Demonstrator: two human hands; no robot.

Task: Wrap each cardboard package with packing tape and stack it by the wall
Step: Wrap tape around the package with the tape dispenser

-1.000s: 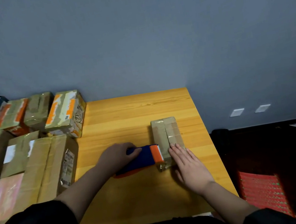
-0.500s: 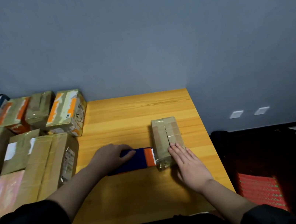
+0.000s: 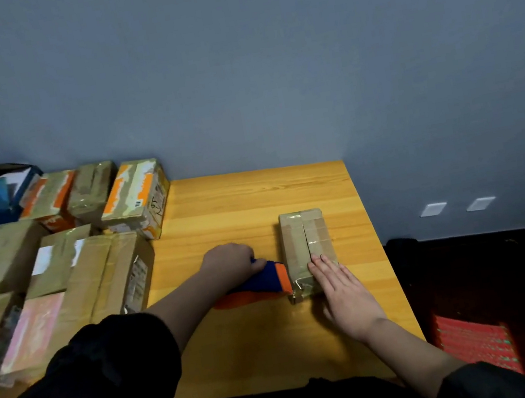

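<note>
In hand: cardboard package (image 3: 308,250), centre-right on desk (image 3: 247,201), part taped | our right hand (image 3: 344,292) flat on it, fingers straight | our left hand (image 3: 230,262) grips tape dispenser (image 3: 267,279) at its side | Done, we judge: taped packages (image 3: 85,261), left of frame | Left: finish wrap, stack.

Packing room: taped parcels (image 3: 58,265), wooden table (image 3: 275,334)

Bare tabletop (image 3: 241,202) lies open from the small cardboard package (image 3: 308,246) toward twelve o'clock, up to the blue wall (image 3: 269,77), and toward six o'clock at the near edge. At nine o'clock the left hand (image 3: 230,262) and blue-and-orange tape dispenser (image 3: 267,279) block the package's side, with the taped boxes (image 3: 92,260) crowding beyond. At three o'clock only a narrow strip of table remains before its edge.
</note>
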